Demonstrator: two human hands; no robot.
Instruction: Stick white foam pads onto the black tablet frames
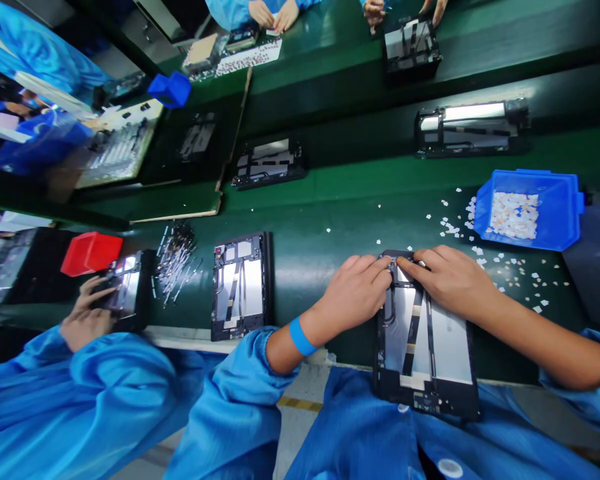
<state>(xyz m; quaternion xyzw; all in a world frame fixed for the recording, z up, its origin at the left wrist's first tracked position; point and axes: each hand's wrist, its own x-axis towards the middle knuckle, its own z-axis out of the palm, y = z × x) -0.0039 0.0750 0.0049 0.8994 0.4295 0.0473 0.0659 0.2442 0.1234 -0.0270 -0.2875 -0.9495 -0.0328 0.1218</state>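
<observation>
At the green desk's (pixel 310 220) near edge, an open-backed tablet (pixel 447 340) points lengthwise away from me, my left hand (pixel 357 283) and right hand (pixel 445 277) touching its far end, fingers bunched, any pinch unclear.

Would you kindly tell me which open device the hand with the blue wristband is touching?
The device at lower right, jutting past the near edge of the bench: left hand and right hand both touch its far end; neither touches any other.

Green bench (pixel 305 280) – on it open devices (pixel 253 287), thin strips (pixel 174 261), white scraps (pixel 450 228), a blue bin (pixel 557 210).
</observation>
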